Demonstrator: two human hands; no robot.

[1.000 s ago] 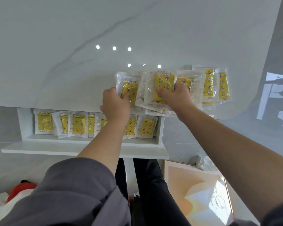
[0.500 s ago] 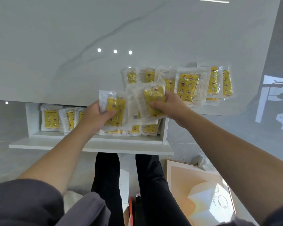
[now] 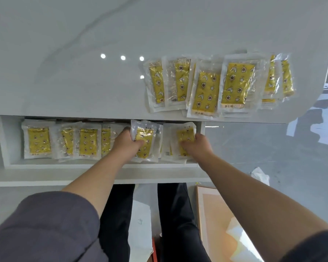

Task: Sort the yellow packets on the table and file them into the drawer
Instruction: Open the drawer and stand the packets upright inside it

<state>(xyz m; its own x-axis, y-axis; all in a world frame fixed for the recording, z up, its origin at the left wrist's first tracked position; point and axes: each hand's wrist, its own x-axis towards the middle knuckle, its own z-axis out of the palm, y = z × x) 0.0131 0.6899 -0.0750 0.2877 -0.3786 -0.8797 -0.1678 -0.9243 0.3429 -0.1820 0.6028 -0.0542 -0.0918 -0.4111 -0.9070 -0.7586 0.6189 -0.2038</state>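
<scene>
Yellow patterned packets (image 3: 237,86) lay overlapping on the white table (image 3: 64,72). Other packets (image 3: 38,140) lined the open drawer (image 3: 7,144).

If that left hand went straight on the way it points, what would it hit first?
The left hand, gripping a packet, points under the table edge. Likely that edge or the hidden back of the drawer; depth is unclear.

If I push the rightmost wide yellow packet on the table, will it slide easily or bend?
It would probably slide easily: the yellow packet has a glossy clear wrapper and the table is polished. Likely floppy, since its wrapper edges look wrinkled. Flat, so it should not roll.
</scene>
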